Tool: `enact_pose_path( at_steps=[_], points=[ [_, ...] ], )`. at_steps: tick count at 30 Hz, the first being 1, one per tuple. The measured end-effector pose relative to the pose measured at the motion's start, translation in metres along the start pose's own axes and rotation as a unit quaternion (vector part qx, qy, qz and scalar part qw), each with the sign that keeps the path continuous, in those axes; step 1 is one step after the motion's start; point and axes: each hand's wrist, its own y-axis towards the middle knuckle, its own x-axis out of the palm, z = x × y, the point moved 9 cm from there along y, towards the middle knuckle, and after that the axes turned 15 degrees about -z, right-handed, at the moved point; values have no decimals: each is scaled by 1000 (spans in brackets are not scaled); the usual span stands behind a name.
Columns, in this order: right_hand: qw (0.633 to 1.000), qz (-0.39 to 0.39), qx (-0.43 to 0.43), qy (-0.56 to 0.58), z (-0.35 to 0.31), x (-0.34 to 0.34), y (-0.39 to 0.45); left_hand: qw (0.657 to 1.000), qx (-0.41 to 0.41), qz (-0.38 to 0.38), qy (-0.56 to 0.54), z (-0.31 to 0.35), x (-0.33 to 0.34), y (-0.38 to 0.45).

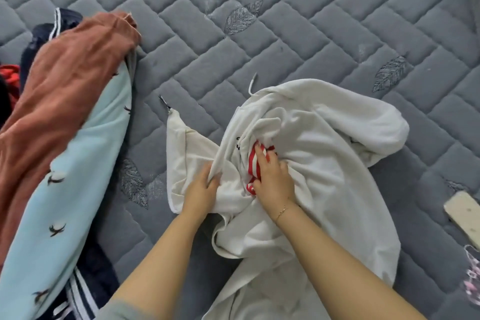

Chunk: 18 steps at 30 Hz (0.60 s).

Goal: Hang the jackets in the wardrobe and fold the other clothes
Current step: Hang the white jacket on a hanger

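A crumpled white hooded sweatshirt (324, 143) with a red-and-white striped print (255, 163) lies on the grey quilted mattress (285, 34), in the lower middle. My left hand (201, 193) grips a fold of its white cloth at the left. My right hand (272, 176) rests on the bunched middle, fingers curled into the fabric over the red print. A drawstring sticks up at the sweatshirt's top edge.
A pile of clothes lies at the left: a rust-brown garment (70, 80), a pale blue one with small bird prints (72, 189), and a dark navy one with white stripes (83, 291). A phone (465, 215) and a patterned mask (474, 275) lie at the right edge.
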Motion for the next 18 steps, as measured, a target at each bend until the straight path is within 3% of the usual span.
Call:
enact_pose_path(
  at_steps=[2, 6, 10, 12, 14, 16, 18],
  points=[
    [999, 37, -4, 40, 4, -1, -3, 997, 7, 2, -71, -9, 4, -18],
    [967, 43, -26, 250, 23, 6, -31, 982, -30, 77, -169, -45, -14, -77],
    [948, 22, -39, 316, 19, 30, -94, 965, -133, 115, -194, -118, -39, -149],
    [937, 9, -40, 348, 13, 44, -129, 963, -214, 78, -141, -155, -44, -180],
    [955, 14, -10, 298, 9, 58, -159, 964, -261, 16, -36, -174, -42, -201],
    [982, 41, 67, 173, 10, 62, -185, 962, -264, -40, 59, -173, -34, -210],
    [976, 80, 123, 162, 16, 63, -202, 965, -230, -59, 116, -159, -30, -206]
  ],
)
